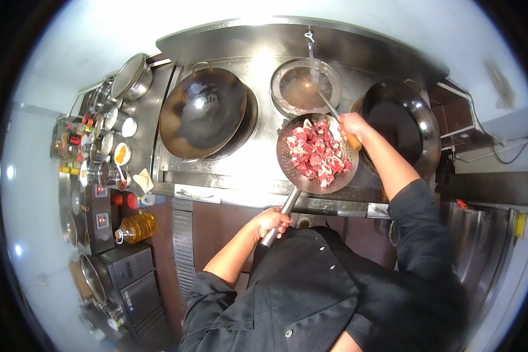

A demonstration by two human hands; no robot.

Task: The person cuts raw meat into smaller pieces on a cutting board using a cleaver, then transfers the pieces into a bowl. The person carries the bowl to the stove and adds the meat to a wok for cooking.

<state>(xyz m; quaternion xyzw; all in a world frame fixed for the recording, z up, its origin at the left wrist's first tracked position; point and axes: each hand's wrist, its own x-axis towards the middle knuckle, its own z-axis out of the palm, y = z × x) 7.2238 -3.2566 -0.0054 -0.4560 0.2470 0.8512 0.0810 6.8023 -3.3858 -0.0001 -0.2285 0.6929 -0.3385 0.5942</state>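
Observation:
Chunks of raw red meat (319, 152) lie in a perforated metal strainer (290, 169), whose tubular handle my left hand (273, 222) grips near my apron. My right hand (353, 125) is closed on the wooden handle of a ladle (331, 104), just right of the strainer. The ladle's bowl end is down in a round metal pot (278, 103) of cloudy water behind the strainer. From a faucet (309, 37) at the back, water runs into that pot.
A large wok (202, 114) rests tilted on the left burner, and a dark wok (396, 127) stands at the right. Steel bowls (132, 79) and seasoning containers (122, 154) crowd the left side. Below them are a folded cloth (144, 180) and a jug of yellow oil (137, 228).

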